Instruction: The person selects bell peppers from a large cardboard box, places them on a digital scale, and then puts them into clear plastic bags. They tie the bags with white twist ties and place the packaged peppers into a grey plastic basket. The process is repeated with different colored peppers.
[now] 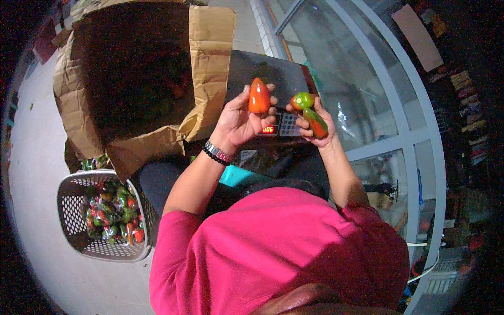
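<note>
My left hand holds a glossy orange-red pepper upright, its fingers curled round behind it. In my right hand are two peppers: a green-and-red one with its end facing up, and a longer dark green and red one below it against the fingers. Both hands are raised over a digital scale, whose red display and keypad show between them. The scale's dark platform lies behind my left hand.
A large open cardboard box stands at the left, its inside mostly in shadow. Below it, a perforated plastic basket holds several plastic-wrapped peppers. A grey-framed glass panel rises on the right. Turquoise material lies near my lap.
</note>
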{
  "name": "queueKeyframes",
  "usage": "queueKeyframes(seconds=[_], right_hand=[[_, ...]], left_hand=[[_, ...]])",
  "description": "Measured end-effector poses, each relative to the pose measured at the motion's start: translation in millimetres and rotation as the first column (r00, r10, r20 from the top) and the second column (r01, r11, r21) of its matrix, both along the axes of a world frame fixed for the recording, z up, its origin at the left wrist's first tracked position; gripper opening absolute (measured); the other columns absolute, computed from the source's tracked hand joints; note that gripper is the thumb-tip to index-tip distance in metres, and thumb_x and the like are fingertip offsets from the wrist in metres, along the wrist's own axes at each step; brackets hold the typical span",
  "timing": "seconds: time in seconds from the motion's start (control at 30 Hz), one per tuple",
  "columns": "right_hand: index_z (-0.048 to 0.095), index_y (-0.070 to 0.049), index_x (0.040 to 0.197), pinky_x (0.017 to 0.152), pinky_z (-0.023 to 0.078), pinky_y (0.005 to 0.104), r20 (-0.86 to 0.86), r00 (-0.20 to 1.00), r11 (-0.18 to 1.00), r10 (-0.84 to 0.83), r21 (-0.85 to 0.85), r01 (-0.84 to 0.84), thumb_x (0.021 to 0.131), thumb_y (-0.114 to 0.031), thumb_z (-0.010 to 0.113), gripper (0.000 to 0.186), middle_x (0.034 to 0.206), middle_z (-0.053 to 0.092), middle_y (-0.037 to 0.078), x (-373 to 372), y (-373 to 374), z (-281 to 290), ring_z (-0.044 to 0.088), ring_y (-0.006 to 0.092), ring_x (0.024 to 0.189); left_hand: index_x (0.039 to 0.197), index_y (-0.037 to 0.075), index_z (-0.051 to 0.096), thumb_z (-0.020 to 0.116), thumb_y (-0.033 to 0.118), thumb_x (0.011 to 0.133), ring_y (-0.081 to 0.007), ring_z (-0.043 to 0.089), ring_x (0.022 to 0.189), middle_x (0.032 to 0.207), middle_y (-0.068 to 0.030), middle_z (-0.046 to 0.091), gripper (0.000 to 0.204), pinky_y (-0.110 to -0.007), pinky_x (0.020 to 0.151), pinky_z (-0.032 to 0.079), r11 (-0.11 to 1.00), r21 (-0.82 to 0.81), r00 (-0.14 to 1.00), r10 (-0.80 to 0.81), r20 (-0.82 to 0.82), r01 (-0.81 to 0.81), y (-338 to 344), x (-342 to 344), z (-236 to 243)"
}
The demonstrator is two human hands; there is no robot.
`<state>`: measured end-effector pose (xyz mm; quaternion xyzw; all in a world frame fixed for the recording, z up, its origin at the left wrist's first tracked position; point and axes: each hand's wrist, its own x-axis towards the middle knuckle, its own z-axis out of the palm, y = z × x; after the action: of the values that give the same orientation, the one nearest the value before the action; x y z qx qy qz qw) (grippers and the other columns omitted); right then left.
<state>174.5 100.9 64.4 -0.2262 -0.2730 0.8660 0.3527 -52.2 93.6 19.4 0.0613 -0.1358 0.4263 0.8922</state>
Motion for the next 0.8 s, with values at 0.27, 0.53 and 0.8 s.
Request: queueKeyframes(seconds=[0.27, 0.53, 0.8], right_hand=[[0.047, -0.002, 0.103, 0.033, 0.044, 0.0231, 0.371, 0.923, 0.994, -0.101, 0.08, 0.077, 0.083, -0.05, 0.035, 0.053, 0.085, 0.057, 0.014, -13, -9, 11, 0.057, 0.0161, 0.051], [0.046, -0.007, 0.105, 0.036, 0.046, 0.0247, 0.607, 0.794, 0.998, 0.001, 0.046, -0.036, 0.081, -0.053, 0.038, 0.053, 0.078, 0.059, 0.011, -44, -20, 12, 0.059, 0.0197, 0.053], [0.039, -0.005, 0.115, 0.056, 0.048, 0.0252, 0.761, 0.581, 0.891, -0.288, 0.435, -0.128, 0.079, -0.021, 0.056, 0.043, 0.091, 0.054, 0.01, -51, -25, 19, 0.057, 0.0146, 0.073]], left_hand=[[0.119, 0.009, 0.04, 0.043, 0.033, 0.086, -0.0168, 0.053, 0.084, 0.095, -0.007, 0.054, 0.041, -0.027, 0.071, 0.047, 0.897, 0.322, 0.619, 0.443, -0.649, -0.304, -6, 4, 9], [0.119, 0.003, 0.04, 0.047, 0.037, 0.083, -0.0158, 0.047, 0.098, 0.107, -0.0078, 0.051, 0.051, -0.028, 0.085, 0.037, 0.755, 0.654, 0.469, 0.595, -0.652, -0.05, -4, 20, -6], [0.106, 0.005, 0.049, 0.033, 0.053, 0.084, -0.0155, 0.055, 0.076, 0.093, -0.0062, 0.057, 0.056, -0.027, 0.065, 0.045, 0.994, 0.11, 0.734, 0.083, -0.674, -0.012, -3, 12, -7]])
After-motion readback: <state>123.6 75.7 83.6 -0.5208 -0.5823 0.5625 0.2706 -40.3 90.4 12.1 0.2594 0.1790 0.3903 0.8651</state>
